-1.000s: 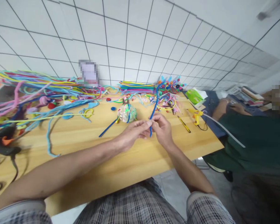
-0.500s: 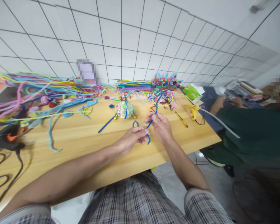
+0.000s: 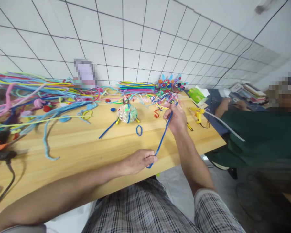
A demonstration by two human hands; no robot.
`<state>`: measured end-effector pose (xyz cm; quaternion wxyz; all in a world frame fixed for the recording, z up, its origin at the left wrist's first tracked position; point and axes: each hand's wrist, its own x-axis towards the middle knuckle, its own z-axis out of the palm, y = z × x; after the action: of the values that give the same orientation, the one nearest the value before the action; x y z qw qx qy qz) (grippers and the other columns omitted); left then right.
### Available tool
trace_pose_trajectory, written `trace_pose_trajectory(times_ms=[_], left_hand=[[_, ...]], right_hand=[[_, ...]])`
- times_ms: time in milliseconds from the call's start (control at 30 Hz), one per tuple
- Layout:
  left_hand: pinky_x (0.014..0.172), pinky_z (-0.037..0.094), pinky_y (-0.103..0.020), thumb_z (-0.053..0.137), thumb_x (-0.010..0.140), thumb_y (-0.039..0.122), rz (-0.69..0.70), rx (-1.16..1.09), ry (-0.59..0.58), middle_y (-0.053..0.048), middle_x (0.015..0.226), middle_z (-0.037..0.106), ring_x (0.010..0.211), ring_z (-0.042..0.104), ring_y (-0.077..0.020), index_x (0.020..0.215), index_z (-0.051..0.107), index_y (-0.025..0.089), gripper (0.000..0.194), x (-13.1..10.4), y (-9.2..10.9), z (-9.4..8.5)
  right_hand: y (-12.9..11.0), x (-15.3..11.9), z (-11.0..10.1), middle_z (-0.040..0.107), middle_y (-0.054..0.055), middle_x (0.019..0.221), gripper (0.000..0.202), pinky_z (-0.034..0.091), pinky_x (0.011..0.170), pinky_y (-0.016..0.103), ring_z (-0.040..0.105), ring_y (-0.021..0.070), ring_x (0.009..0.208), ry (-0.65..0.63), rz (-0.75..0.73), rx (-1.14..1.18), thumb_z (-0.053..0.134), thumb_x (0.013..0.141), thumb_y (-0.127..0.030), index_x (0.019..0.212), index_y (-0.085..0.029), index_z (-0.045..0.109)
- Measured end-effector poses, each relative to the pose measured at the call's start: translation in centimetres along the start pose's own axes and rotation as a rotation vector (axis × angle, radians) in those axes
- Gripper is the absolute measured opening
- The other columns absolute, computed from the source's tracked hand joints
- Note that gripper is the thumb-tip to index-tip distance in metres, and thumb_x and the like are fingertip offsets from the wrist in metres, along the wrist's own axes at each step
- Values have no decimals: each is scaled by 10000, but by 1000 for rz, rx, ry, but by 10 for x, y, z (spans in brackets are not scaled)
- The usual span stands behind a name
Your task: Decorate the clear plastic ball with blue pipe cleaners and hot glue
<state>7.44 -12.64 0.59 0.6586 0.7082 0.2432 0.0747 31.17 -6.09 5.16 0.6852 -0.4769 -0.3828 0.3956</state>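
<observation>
A blue pipe cleaner (image 3: pixel 163 137) is stretched straight on a slant between my two hands. My left hand (image 3: pixel 142 160) is closed on its lower end near the table's front edge, and a short tip pokes out below the fingers. Higher up and to the right, my right hand (image 3: pixel 176 119) pinches the upper end. On the table lies a small blue pipe cleaner loop (image 3: pixel 139 130). Behind it stands a round, shiny ornament (image 3: pixel 127 113) with a blue band and yellow feet. A straight blue piece (image 3: pixel 108 129) lies beside its left foot.
Piled pipe cleaners (image 3: pixel 38 89) fill the table's left side, near a black glue gun (image 3: pixel 2 150) with its cord. At right are a yellow glue gun (image 3: pixel 199 115) and a partly hidden yellow cutter (image 3: pixel 190 127). Another person in a dark green top (image 3: pixel 262 139) sits to the right.
My hands have moved apart, the left one down toward the table edge and the right one up. The blue pipe cleaner, wavy before, is now straight between them.
</observation>
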Motion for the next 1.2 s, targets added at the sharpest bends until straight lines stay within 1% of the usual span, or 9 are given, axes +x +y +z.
trace_pose_trajectory(times_ms=[167, 267, 333, 467, 633, 767, 967, 1067, 1200], left_hand=[[702, 379, -292, 478, 1047, 571, 62, 72, 24, 36, 748, 504, 719, 466, -153, 796, 482, 229, 424, -3, -1, 0], [702, 383, -285, 467, 1071, 552, 75, 90, 19, 40, 750, 494, 716, 454, -152, 808, 479, 229, 416, -2, 0, -4], [705, 388, -281, 463, 1080, 540, 70, 103, 17, 39, 757, 499, 722, 459, -154, 824, 493, 228, 405, -2, -1, -7], [704, 399, -281, 469, 1090, 538, 52, 96, 35, 36, 758, 509, 714, 471, -161, 843, 508, 232, 395, -3, -2, -13], [713, 400, -297, 444, 1073, 578, 45, 121, 80, 23, 758, 525, 718, 491, -170, 814, 503, 235, 434, -5, -1, -16], [695, 370, -305, 392, 1046, 639, 35, 116, 117, 34, 715, 468, 680, 440, -160, 766, 450, 245, 487, -6, 0, -12], [675, 350, -318, 353, 1005, 693, -4, 106, 250, 41, 650, 427, 630, 392, -150, 692, 442, 256, 544, -3, -4, -14], [671, 338, -322, 343, 1003, 692, -25, 118, 258, 42, 630, 410, 617, 382, -147, 665, 419, 258, 554, -4, -6, -14], [683, 351, -308, 375, 1028, 629, 23, 94, 228, 42, 670, 414, 652, 404, -149, 709, 405, 252, 495, -8, -9, -11]], right_hand=[[1, 29, -25, 621, -40, 514, 579, 455, 480, 252, 543, 115, 436, -51, -17, -122, 854, 889, -776, 829, -213, 736], [6, 38, -32, 587, -26, 479, 660, 406, 458, 252, 515, 113, 428, -65, -76, -212, 829, 854, -851, 705, -227, 674], [9, 42, -32, 553, -32, 456, 683, 379, 458, 245, 481, 104, 424, -59, -123, -255, 810, 850, -873, 672, -231, 659], [8, 49, -27, 447, -92, 413, 634, 309, 440, 235, 373, 86, 391, -8, -148, -276, 794, 874, -851, 790, -226, 739], [3, 55, -14, 405, -108, 423, 618, 252, 415, 232, 328, 81, 388, 14, -110, -292, 770, 911, -836, 806, -228, 731], [2, 61, -4, 394, -104, 448, 621, 253, 426, 250, 335, 89, 403, 4, -121, -295, 748, 925, -852, 832, -238, 726], [2, 75, -2, 394, -94, 491, 667, 281, 445, 272, 379, 104, 433, 1, -163, -311, 702, 918, -912, 909, -247, 755], [1, 75, 0, 387, -96, 499, 659, 286, 452, 277, 381, 106, 440, -5, -154, -322, 708, 914, -912, 918, -255, 753], [-2, 71, 5, 357, -109, 465, 641, 285, 447, 265, 336, 97, 421, -13, -97, -286, 734, 912, -892, 861, -254, 720]])
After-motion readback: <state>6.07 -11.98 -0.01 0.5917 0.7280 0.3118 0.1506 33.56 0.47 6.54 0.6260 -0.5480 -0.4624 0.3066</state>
